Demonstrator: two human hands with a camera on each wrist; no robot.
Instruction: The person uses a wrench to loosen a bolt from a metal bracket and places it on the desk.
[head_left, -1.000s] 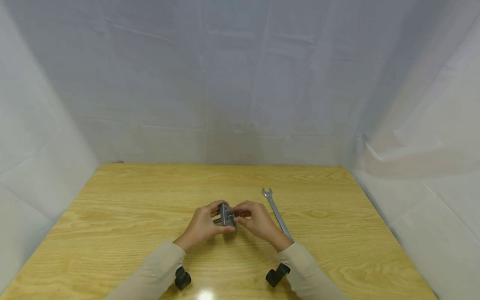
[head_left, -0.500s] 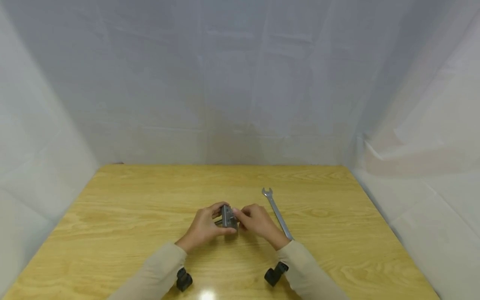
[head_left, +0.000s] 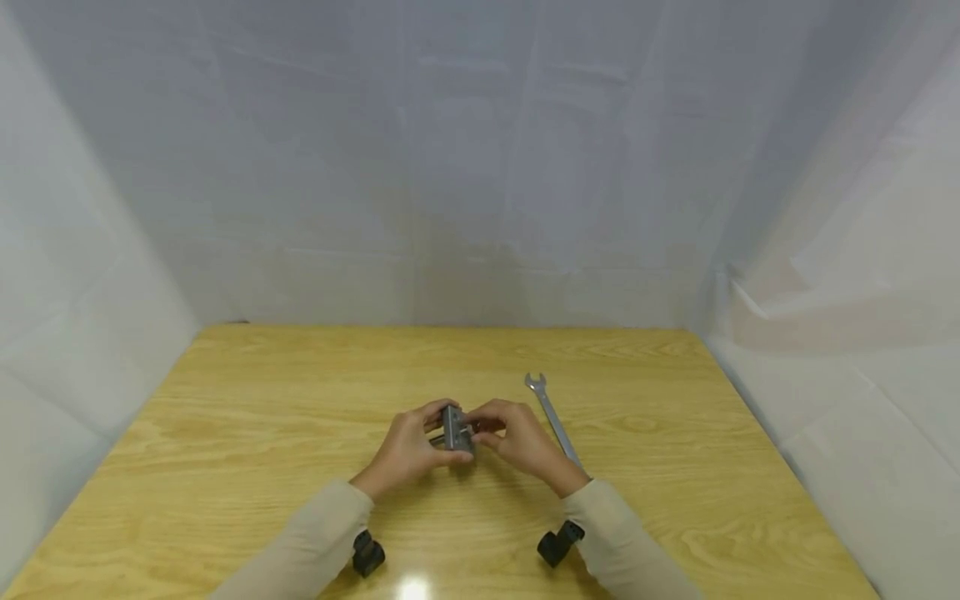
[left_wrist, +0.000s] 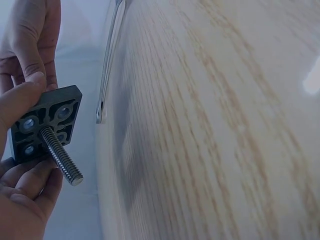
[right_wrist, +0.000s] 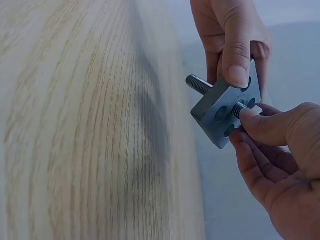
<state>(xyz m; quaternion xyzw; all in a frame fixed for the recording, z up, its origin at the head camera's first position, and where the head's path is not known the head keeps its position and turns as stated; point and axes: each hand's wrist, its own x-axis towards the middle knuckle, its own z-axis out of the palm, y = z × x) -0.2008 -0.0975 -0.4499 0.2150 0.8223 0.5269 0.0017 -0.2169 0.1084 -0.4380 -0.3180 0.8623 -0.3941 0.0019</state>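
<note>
Near the middle of the table, my left hand (head_left: pixel 403 448) grips a dark grey square plate (head_left: pixel 452 430) by its opposite edges, thumb on one side and fingers on the other. Round holes sit near the plate's corners. A threaded rod (left_wrist: pixel 61 156) passes through its centre; the longer length sticks out of the ribbed face, seen in the left wrist view. On the smoother face, my right hand (head_left: pixel 521 440) pinches the short threaded end (right_wrist: pixel 238 108) between thumb and fingers. Those fingertips hide the tip of the rod.
An open-ended wrench (head_left: pixel 553 421) lies on the wooden table (head_left: pixel 285 392) just beyond my right wrist, its lower end hidden by the forearm. White sheeting (head_left: pixel 465 167) hangs behind the table and along both sides.
My right thumb and fingers shift back and forth at the rod's end: half a second ago the thumb was higher, now the forefinger is on top again. The left hand keeps its hold.
</note>
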